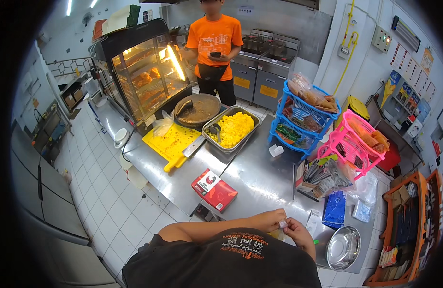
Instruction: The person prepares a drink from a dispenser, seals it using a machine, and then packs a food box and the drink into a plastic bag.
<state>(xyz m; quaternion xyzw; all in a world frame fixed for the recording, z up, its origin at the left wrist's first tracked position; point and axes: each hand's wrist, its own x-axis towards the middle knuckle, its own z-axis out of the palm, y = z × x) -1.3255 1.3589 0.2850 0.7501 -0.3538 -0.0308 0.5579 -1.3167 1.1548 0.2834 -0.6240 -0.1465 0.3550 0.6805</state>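
Close to my body, at the near edge of the steel table (259, 180), my left hand (273, 220) and my right hand (297, 232) meet. Between their fingertips they pinch a small whitish piece of plastic (283, 224). Something yellowish shows below it, partly hidden by my shirt, so I cannot tell what it is. A red and white cardboard food box (214, 190) lies closed to the left of my hands. To the right are a strip of printed paper (312, 220), a blue plastic packet (334, 209) and an empty steel bowl (343, 248).
A steel pan of yellow food (235, 129), a cleaver (194, 145) on a yellow cutting board (171, 140), a round brown mortar (198, 108) and a heated display case (146, 72) stand further off. Blue basket tiers (302, 118) and pink ones (361, 144) rise right. A person (214, 46) stands opposite.
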